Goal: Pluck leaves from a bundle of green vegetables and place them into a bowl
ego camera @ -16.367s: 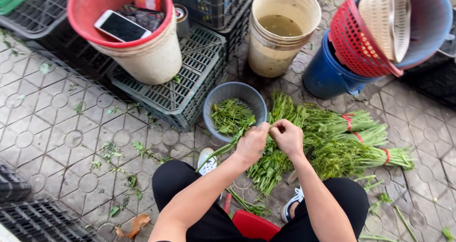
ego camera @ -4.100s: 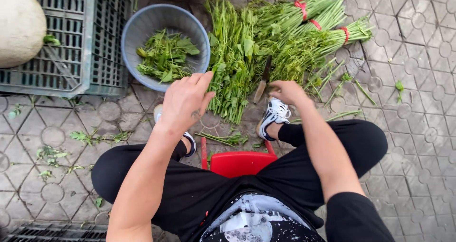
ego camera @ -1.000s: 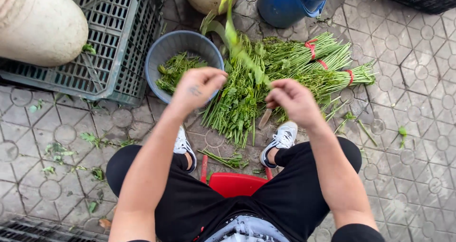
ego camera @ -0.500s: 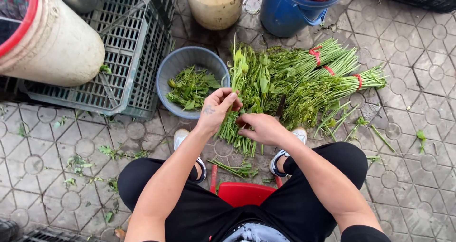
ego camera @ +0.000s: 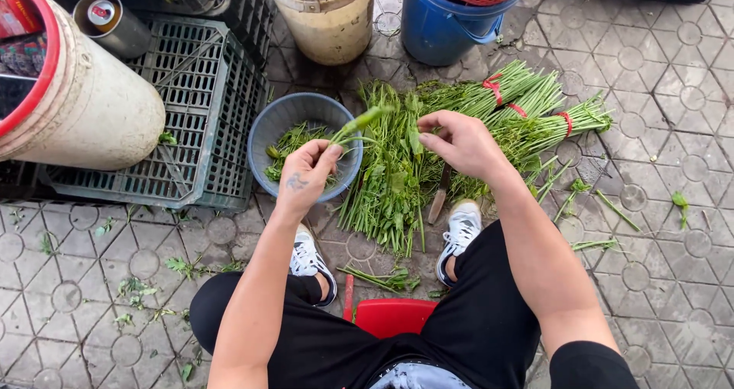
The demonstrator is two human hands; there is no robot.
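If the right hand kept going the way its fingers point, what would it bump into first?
The right hand points leftward, so it would likely first meet the green stem held by the left hand, above the loose greens. Height is hard to judge; it might brush the greens first.

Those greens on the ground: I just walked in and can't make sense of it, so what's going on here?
A person sits on a low red stool, sorting leafy green stalks. The left hand holds a sprig over the grey bowl, which already has picked greens in it. The right hand hovers with fingers pinched above the loose pile of stalks. Bundles tied with red bands lie behind it, and a knife lies on the paving beside the pile.
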